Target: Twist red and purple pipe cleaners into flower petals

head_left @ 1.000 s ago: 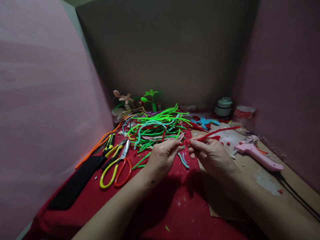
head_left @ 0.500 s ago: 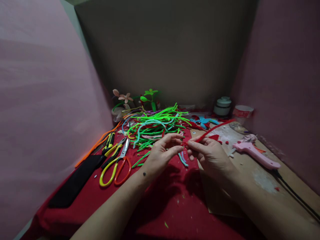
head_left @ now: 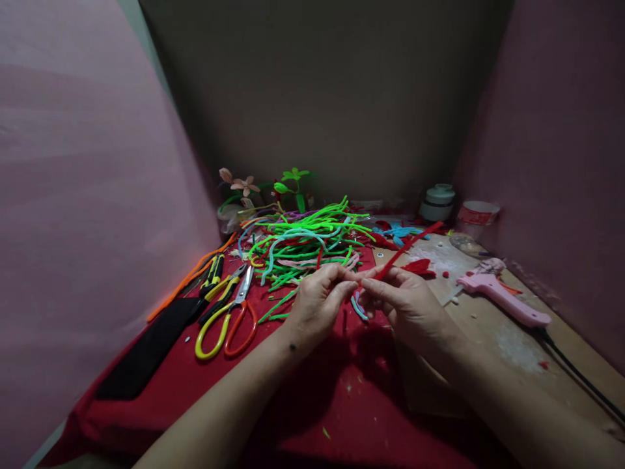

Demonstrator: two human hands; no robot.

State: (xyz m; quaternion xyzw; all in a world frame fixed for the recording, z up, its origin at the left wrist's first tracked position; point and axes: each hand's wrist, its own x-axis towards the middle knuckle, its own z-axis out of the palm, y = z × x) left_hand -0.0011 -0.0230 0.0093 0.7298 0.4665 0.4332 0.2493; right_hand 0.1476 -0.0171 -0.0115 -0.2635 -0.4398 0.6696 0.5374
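Both hands meet over the red cloth, fingertips nearly touching. My right hand (head_left: 407, 303) is closed in a pinch on a red pipe cleaner (head_left: 407, 246), whose free length slants up and to the right. My left hand (head_left: 319, 299) pinches at the near end of the same pipe cleaner; that end is mostly hidden by the fingers. Just behind the hands lies a heap of green pipe cleaners (head_left: 312, 228), with light blue, red and pink ones mixed in. Red fuzzy pieces (head_left: 420, 267) rest on the board beyond my right hand.
Scissors (head_left: 237, 319), pliers (head_left: 227, 293) and a black strip (head_left: 146, 352) lie at left. On the wooden board (head_left: 478, 355) at right is a pink glue gun (head_left: 505, 299) with a black cord. Fuzzy flowers (head_left: 293, 185), a jar (head_left: 437, 203) and a plastic cup (head_left: 477, 216) stand behind.
My left fingers have closed in, from slightly spread to a tighter pinch near my right fingertips. The red pipe cleaner's free end now points more steeply upward and sits farther left.
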